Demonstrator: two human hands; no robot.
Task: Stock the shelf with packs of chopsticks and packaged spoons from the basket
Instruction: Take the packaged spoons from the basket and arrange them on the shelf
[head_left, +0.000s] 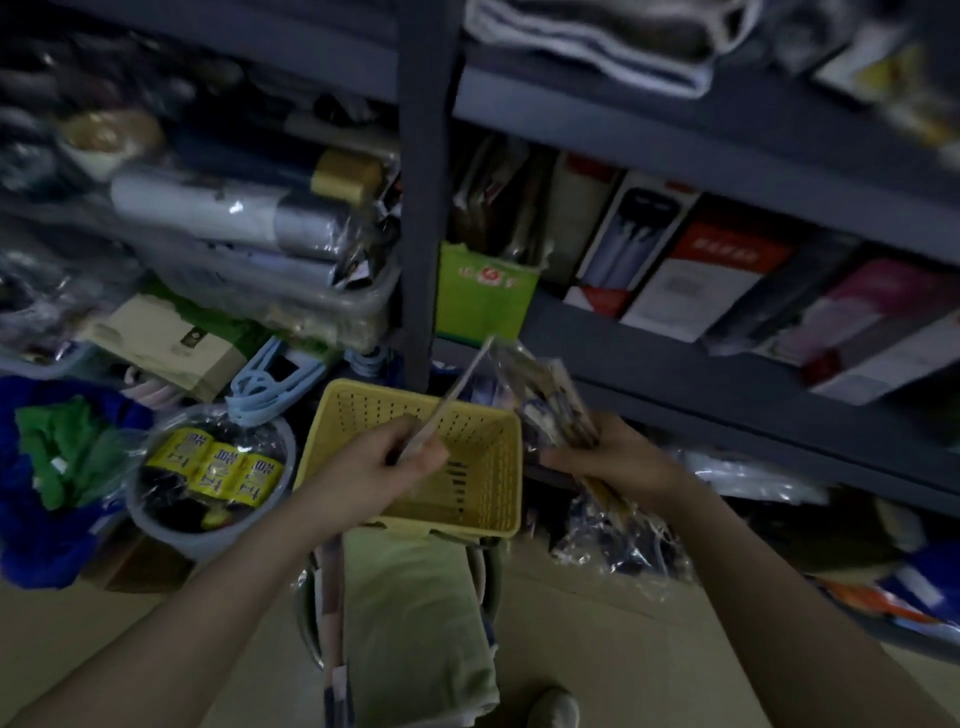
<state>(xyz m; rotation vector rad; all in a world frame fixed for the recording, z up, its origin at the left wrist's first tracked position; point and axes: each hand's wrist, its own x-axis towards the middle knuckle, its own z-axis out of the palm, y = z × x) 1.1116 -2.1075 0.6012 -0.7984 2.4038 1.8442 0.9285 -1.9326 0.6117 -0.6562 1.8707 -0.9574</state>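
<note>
Small shop stockroom, grey metal shelving crammed with boxed goods (shrink-wrapped bundles too), yellow basket on floor.

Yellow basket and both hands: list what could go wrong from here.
1. The left hand pinches a thin chopstick pack near its low end only; it may tip or slip back into the yellow basket.
2. The right hand grips a bunch of crinkly clear packs; one could slide out.
3. The shelf ahead looks crowded with boxes, so pushing packs in may knock something off.
</note>
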